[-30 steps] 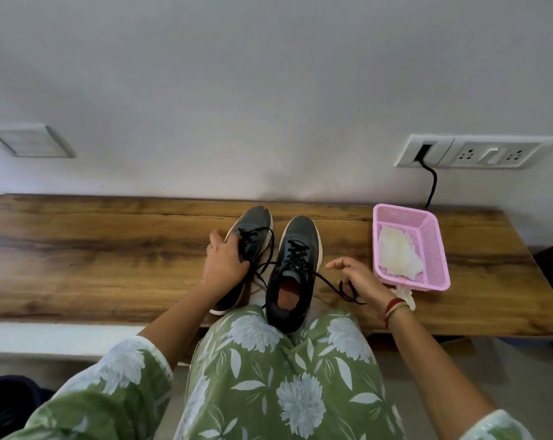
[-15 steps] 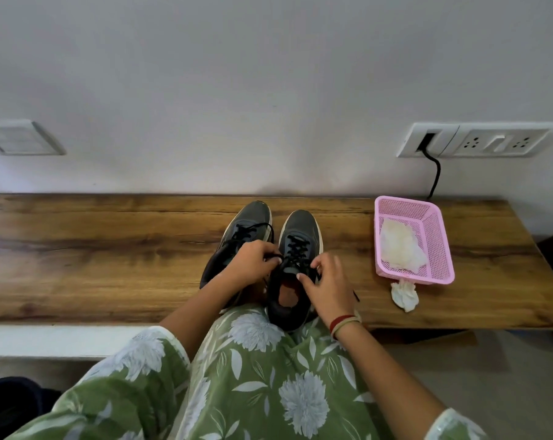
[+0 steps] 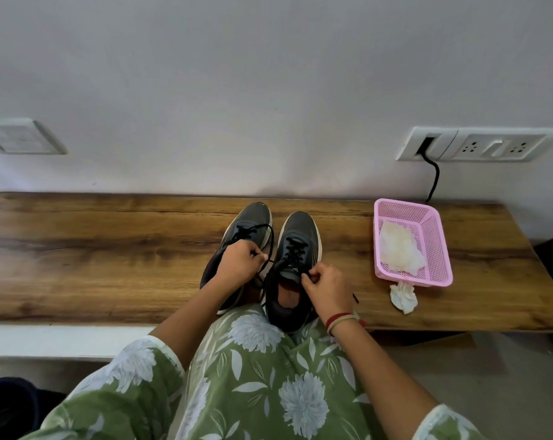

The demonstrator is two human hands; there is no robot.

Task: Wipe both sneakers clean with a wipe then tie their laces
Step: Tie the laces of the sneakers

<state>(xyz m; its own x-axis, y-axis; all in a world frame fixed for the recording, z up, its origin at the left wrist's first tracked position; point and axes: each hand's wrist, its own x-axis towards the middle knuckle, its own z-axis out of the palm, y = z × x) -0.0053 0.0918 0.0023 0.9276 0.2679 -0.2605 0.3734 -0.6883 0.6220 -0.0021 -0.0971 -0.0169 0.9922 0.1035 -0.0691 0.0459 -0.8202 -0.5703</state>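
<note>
1. Nearest is the lap in a green floral garment [image 3: 268, 376]. The heel of the right sneaker [image 3: 299, 236] overhangs the near edge of the wooden shelf [image 3: 110, 249] and rests against it.
2. Both hands work at that sneaker's throat. The right hand [image 3: 327, 287] pinches an end of the black lace [image 3: 295, 249] between thumb and fingertip at the tongue. The left hand [image 3: 237, 265], fingers curled, pinches another strand just left of it, which seems to run to the same shoe.
3. The step in hand looks to be tying this sneaker.
   - Draw both ends evenly so the slack comes out across the eyelets.
   - Keep the tongue flat and cross the ends close to the top eyelets.
   - Keep the heel braced against the lap so the shoe cannot slip off the edge.
   - Keep the neighbouring shoe's loose lace out of the knot.
4. The left sneaker [image 3: 249, 217] stands just beside, toe to the wall. Its lace lies in a slack loop, not yet tied.
5. To the right, a crumpled wipe [image 3: 403, 296] lies on the shelf, touching the near end of a pink basket [image 3: 440, 249]. The basket holds more white wipes [image 3: 399, 249].
6. Farthest is the wall, with a socket plate [image 3: 478, 144], a black cable [image 3: 435, 179] and a blank plate [image 3: 21, 136] at far left.
7. No brand, label or writing can be read on anything.
</note>
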